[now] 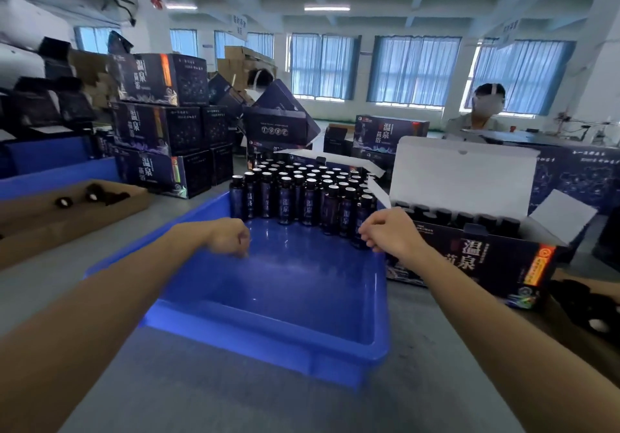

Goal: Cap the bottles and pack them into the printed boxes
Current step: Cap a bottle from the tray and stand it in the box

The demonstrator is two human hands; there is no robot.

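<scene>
Several dark bottles point(303, 194) with silver tops stand at the far end of a blue plastic tray point(268, 342). My left hand point(230, 237) hangs over the tray floor with fingers loosely curled and nothing in it. My right hand point(391, 229) hovers at the tray's right rim, its loosely curled fingertips next to the front right bottle point(359, 212); I see no grip on it. Right of the tray, an open printed box point(483, 264) holds a row of black-capped bottles point(464, 219), its white lid point(464, 177) standing up.
A cardboard tray point(50, 221) with black caps point(92, 196) lies at left. Printed boxes point(161, 123) are stacked behind it and beyond the bottles. More black caps point(583, 308) lie at the right edge. A masked person point(483, 110) sits at back right.
</scene>
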